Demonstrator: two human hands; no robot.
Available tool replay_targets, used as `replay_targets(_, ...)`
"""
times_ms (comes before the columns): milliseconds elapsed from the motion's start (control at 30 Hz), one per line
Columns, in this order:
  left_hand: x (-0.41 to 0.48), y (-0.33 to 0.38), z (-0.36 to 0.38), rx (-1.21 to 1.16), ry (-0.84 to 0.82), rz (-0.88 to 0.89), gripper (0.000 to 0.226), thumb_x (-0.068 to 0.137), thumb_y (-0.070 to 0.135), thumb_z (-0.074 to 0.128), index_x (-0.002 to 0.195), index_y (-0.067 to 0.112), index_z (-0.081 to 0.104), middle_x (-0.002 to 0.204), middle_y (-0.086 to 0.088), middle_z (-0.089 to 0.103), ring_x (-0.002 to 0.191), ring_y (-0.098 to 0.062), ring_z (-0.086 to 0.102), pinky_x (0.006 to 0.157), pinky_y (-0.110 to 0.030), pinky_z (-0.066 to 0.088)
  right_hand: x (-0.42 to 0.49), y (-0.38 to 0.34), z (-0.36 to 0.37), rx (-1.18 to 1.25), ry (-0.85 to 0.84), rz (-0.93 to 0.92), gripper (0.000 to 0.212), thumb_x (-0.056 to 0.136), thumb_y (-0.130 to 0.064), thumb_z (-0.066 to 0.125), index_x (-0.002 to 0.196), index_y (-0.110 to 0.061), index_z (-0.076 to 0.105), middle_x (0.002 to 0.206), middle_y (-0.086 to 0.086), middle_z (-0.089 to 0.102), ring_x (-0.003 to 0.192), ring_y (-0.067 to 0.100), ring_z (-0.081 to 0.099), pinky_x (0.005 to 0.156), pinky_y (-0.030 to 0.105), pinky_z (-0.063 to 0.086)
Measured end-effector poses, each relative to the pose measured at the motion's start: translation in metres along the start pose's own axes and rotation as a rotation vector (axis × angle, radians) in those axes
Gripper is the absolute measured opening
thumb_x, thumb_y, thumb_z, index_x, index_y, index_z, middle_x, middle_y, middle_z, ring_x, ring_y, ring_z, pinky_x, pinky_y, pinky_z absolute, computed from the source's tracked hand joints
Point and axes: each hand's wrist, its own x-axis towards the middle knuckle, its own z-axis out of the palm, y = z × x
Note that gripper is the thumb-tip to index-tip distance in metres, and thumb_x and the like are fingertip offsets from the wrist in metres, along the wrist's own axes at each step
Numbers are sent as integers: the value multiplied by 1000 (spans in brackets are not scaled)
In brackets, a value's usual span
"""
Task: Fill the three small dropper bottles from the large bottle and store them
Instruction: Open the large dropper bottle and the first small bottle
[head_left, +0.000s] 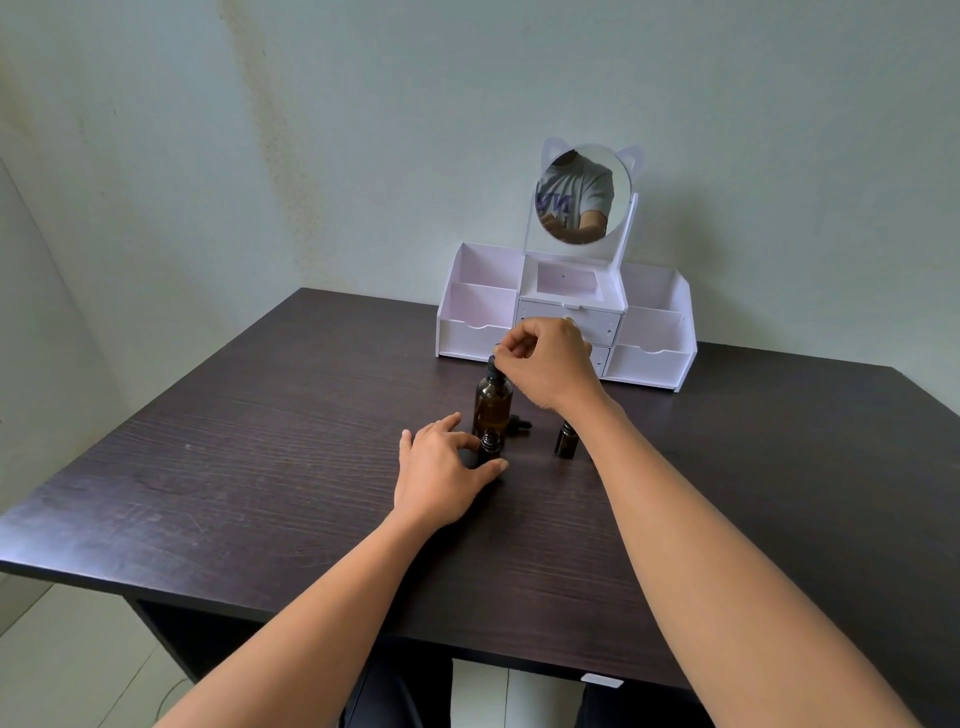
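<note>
**Both grips on bottles in front of the organiser**

The dark wood-grain tabletop (260, 467) carries everything. At its far edge stands a white organiser (652, 358) with open compartments on both sides, shut drawers in the middle, and a round cat-eared mirror (584, 195) rising from its back; the mirror reflects a person's grey T-shirt and one arm.

The large bottle (492, 408), brown glass, stands upright near the middle of the tabletop, in front of the organiser. The glass is too dark to tell how much is in it. The right grip (553, 364) reaches over it from the right and pinches its black dropper top (492, 370) between thumb and fingertips.

Just in front of the large bottle, the left grip (441, 470) is closed round a small bottle (488, 446), whose threaded neck is uncapped; its contents cannot be told. A second small bottle (565, 441) stands upright to the right, beside the right forearm. A black dropper cap (519, 424) lies on its side at the large bottle's base.
</note>
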Motion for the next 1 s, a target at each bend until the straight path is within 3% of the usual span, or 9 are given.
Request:
replay_targets(133, 1, 0, 1, 4, -2, 0, 50, 79, 64, 68, 117, 31, 70, 155, 3, 39, 143, -18, 33, 120, -51, 9, 0, 2, 1, 47, 16, 20, 23, 80, -43, 74, 93, -24, 69, 79, -11, 64, 82, 13, 65, 95, 48, 50)
replay_targets(233, 1, 0, 1, 12, 1, -3, 51, 79, 64, 68, 118, 31, 70, 155, 3, 39, 143, -18, 34, 120, -52, 9, 3, 3, 1, 20, 0, 17, 25, 83, -44, 74, 97, -24, 69, 81, -11, 65, 85, 12, 64, 97, 42, 44)
replay_targets(533, 1, 0, 1, 2, 1, -3, 52, 79, 63, 68, 119, 30, 70, 156, 3, 38, 143, -18, 34, 120, -50, 8, 3, 1, 2, -9, -42, -14, 8, 86, -31, 71, 90, -24, 71, 79, -7, 69, 85, 11, 60, 89, 36, 30)
replay_targets(767, 1, -2, 2, -6, -1, 1, 51, 79, 64, 68, 118, 31, 70, 155, 3, 38, 142, -17, 35, 120, -51, 9, 2, 0, 1, -22, -28, -57, 7, 88, -27, 70, 83, -23, 69, 75, -6, 67, 79, 10, 58, 97, 39, 34)
replay_targets(867, 1, -1, 2, -9, -2, -3, 50, 79, 64, 68, 117, 31, 70, 156, 3, 38, 143, -17, 34, 120, -51, 8, 1, 0, 1, -8, -10, -57, 15, 83, -35, 76, 89, -23, 70, 76, -8, 66, 75, 3, 55, 91, 38, 38)
replay_targets(1000, 2, 0, 1, -5, -5, -6, 51, 79, 64, 68, 117, 31, 70, 156, 4, 38, 143, -18, 34, 120, -52, 8, 1, 0, -1, -14, -3, -45, 22, 83, -37, 75, 95, -20, 71, 77, -7, 65, 80, 10, 59, 93, 39, 39)
